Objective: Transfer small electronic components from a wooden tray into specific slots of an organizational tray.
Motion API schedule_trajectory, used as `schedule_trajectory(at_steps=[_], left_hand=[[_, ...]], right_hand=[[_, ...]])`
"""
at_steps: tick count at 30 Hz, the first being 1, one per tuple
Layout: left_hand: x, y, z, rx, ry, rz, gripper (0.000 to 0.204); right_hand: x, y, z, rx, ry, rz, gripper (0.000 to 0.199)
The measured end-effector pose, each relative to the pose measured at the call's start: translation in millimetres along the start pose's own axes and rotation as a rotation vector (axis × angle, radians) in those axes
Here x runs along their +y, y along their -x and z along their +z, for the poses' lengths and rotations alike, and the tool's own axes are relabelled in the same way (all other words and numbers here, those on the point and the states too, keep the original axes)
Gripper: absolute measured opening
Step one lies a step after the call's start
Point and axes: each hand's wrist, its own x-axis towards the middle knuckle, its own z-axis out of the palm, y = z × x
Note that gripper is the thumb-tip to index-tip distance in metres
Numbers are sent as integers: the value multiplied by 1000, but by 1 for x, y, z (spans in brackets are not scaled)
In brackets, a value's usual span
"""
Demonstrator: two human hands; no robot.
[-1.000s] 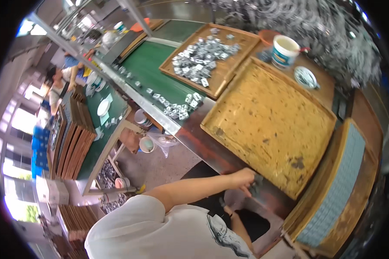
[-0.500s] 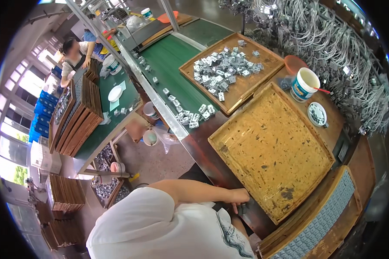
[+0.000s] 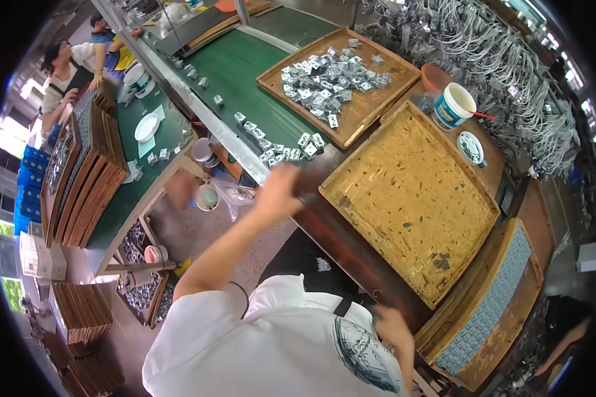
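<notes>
My left hand (image 3: pixel 278 195) reaches over the table's front edge, close to a cluster of small grey-white box-shaped parts (image 3: pixel 281 155) at the near end of the green belt (image 3: pixel 258 86). Its fingers are smeared by motion, so I cannot make out whether they hold anything. Low on the right, my right hand (image 3: pixel 392 329) is beside the dark table edge (image 3: pixel 341 255), near the lower corner of a worn yellow wooden tray (image 3: pixel 410 205). That hand is blurred too, and its fingers are partly hidden. The yellow tray holds no parts.
Another wooden tray (image 3: pixel 367 122) bears a heap of the same parts. A white tub (image 3: pixel 453 106) and a small white cup (image 3: pixel 471 148) stand to the right. Rows of parts fill a stacked tray (image 3: pixel 487 304). Cables hang behind. A co-worker (image 3: pixel 69 69) stands at far left beside stacked trays (image 3: pixel 96 178).
My left hand has swung from the table edge by the yellow tray's lower side up to the parts cluster. My right hand has come into sight at lower right. The view has shifted.
</notes>
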Motion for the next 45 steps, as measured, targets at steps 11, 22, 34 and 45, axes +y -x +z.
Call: schedule_trajectory(at_steps=[11,22,34,45], left_hand=[[-117,-48,27,-25,-210,-157,95],[-112,-68,38,90,313,-160,85],[30,-129,73,-44,707,286,53],[50,-157,49,-55,102,280,62]], right_hand=[[-246,-291,-47,253,650,-504,93],[-263,-366,-36,121,514,-621,62],[-171,-268,-141,518,111,-500,54],[-20,-218,-223,1224,562,-1,59]])
